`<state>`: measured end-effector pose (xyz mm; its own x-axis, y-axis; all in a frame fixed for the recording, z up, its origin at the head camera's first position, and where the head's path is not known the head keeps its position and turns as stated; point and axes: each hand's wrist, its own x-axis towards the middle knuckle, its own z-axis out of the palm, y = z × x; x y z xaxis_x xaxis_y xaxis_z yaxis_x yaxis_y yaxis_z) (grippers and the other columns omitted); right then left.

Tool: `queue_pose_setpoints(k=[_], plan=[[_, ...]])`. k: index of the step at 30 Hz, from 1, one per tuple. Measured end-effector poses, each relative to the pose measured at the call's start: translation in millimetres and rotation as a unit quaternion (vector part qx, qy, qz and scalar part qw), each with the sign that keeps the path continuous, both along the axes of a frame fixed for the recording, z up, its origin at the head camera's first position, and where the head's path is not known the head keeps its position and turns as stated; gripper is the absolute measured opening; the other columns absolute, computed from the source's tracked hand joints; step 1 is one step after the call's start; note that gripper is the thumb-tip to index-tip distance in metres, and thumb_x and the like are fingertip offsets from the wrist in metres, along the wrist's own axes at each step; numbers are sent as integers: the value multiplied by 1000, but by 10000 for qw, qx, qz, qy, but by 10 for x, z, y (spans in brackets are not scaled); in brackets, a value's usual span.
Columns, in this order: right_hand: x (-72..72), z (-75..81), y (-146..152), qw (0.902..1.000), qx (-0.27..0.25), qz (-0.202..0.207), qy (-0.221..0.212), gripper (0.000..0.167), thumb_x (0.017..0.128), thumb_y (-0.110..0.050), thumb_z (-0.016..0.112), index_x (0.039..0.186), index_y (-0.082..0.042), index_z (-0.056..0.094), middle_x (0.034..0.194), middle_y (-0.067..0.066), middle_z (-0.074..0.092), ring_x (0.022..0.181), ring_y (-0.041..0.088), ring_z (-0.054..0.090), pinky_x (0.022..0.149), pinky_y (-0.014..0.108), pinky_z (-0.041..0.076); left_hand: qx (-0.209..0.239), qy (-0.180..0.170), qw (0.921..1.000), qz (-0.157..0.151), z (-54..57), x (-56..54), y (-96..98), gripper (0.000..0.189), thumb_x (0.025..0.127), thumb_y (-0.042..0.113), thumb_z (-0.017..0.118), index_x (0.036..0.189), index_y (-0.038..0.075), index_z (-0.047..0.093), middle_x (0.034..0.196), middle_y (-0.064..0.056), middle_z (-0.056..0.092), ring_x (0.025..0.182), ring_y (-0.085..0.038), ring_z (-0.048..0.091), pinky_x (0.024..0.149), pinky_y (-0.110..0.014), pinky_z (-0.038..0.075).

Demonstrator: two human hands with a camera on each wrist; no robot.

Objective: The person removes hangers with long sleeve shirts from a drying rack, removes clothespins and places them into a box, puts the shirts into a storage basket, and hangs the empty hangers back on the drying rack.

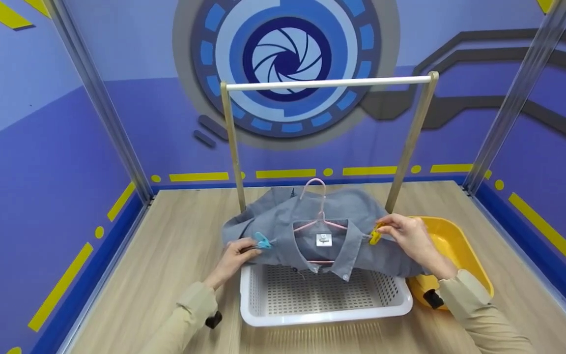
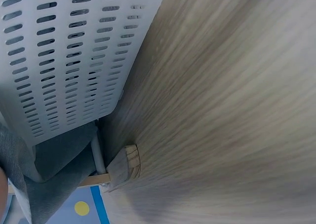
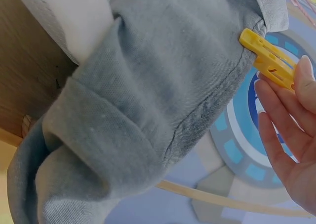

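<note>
A grey collared shirt (image 1: 278, 246) lies over the back of the white basket (image 1: 322, 316), with a pink hanger (image 1: 321, 216) inside its neck. My left hand (image 1: 234, 256) pinches the blue clothespin (image 1: 262, 240) at the left shoulder, its fingertips close against the cloth. At the other shoulder, my right hand (image 1: 413, 238) holds a yellow clothespin (image 3: 269, 58) between thumb and fingers. That clothespin's tip bites the shirt's shoulder seam in the right wrist view. In the left wrist view, only a sliver of a finger (image 2: 2, 189) shows beside the grey cloth.
Behind the shirt stands a wooden rack with a white crossbar (image 1: 329, 83). A yellow tray (image 1: 460, 241) is on the table at the right, partly under my right arm. Blue panels (image 1: 27, 196) close in the left side, back and right side.
</note>
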<state>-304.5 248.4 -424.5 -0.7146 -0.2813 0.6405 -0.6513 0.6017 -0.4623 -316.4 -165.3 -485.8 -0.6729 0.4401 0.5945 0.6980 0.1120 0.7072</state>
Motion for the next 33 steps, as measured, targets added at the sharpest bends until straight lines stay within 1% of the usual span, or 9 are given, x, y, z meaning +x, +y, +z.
queue_pose_setpoints(k=[3,8,13,16,21,25,28,33], plan=[[-1,17,15,9999,-80,66,64,14,72,4,71,83,-4,67,77,1,66,67,10,61,59,15,46,-29,6,10000,94,-6,3,8,5,81,-9,61,81,-4,62,75,-15,59,67,-18,51,62,-25,41],[-12,47,46,9996,-178,176,122,9,76,0,69,84,-1,68,77,7,66,66,12,62,56,14,44,-26,-178,9996,198,-12,16,3,6,81,-9,61,83,-4,63,78,-14,60,69,-17,52,63,-25,42],[-30,53,70,9998,-140,145,41,11,77,0,68,87,-1,68,79,4,67,68,11,62,61,14,45,-25,-328,9992,225,-15,17,-2,10,81,-10,59,82,-2,64,76,-16,60,68,-16,50,61,-24,41],[-32,54,77,9999,-135,103,32,12,77,1,67,89,0,68,80,3,67,70,12,62,61,13,44,-15,-362,9992,181,-13,13,0,10,81,-11,59,83,-2,64,77,-16,60,68,-16,51,62,-24,41],[-21,69,72,10000,-37,5,35,15,77,2,66,92,-2,67,82,0,67,71,12,62,61,14,45,56,-413,9990,144,-11,9,7,5,82,-9,60,84,-6,63,79,-15,61,71,-16,53,64,-24,42],[-18,79,74,9999,-55,24,-82,19,78,2,66,96,-4,67,84,-1,67,72,12,62,63,15,45,89,-440,9989,142,-11,11,14,4,81,-9,60,84,-7,63,80,-15,62,72,-16,54,65,-24,43],[-20,78,79,9995,-120,82,-272,20,79,2,65,99,-4,66,86,1,67,75,13,62,65,16,46,92,-449,9989,113,-11,11,17,4,82,-9,60,84,-7,63,79,-15,62,72,-17,54,64,-24,43],[-13,78,91,9985,-184,162,-486,22,81,1,64,102,-2,64,88,3,67,78,16,63,66,19,47,132,-358,9993,55,-6,2,22,4,80,-11,61,82,-8,63,78,-15,61,71,-17,54,64,-23,42]])
